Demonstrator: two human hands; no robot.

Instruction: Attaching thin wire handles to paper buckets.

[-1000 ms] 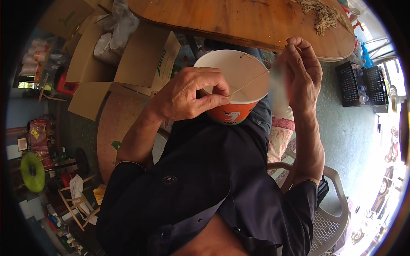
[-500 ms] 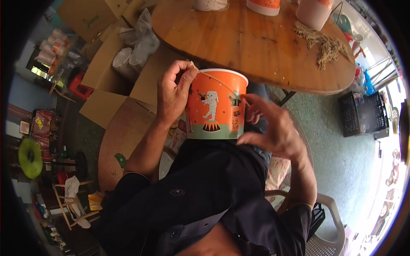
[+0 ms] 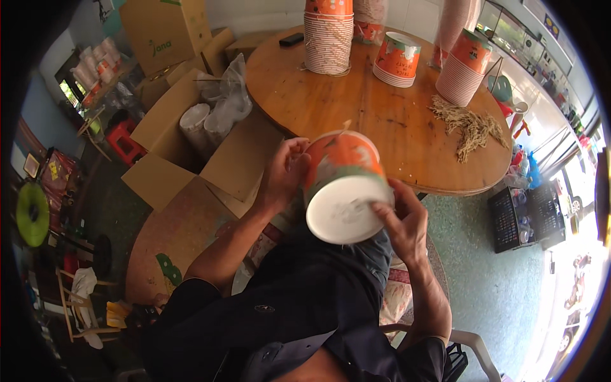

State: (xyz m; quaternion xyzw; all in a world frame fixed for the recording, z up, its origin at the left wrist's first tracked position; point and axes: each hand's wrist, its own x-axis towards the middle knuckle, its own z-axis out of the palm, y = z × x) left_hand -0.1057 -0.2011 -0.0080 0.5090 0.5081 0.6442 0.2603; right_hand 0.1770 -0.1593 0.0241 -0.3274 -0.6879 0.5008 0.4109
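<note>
A paper bucket (image 3: pixel 349 157), orange with a green band, is tilted over my lap so its white base faces me. My right hand (image 3: pixel 407 219) grips its lower right side, thumb laid on the base and fingers behind the wall. Beside the bucket's upper left wall is my left hand (image 3: pixel 286 170), fingers bent and apart from the thumb; whether they touch the wall is hard to tell. A short piece of cord (image 3: pixel 347 125) sticks up past the far rim. The bucket's printed side is blurred.
On the round wooden table (image 3: pixel 382 140) stand a tall stack of buckets (image 3: pixel 328 44), a smaller stack (image 3: pixel 459 86), an orange bucket (image 3: pixel 396 62) and a heap of tan cords (image 3: pixel 474 130). An open cardboard box (image 3: pixel 167 169) is at left, a black crate (image 3: pixel 506 219) at right.
The bucket has gone from upright to tipped, base toward me. My right hand has closed on its lower side. My left hand has left the cord at the rim. The view now takes in more table.
</note>
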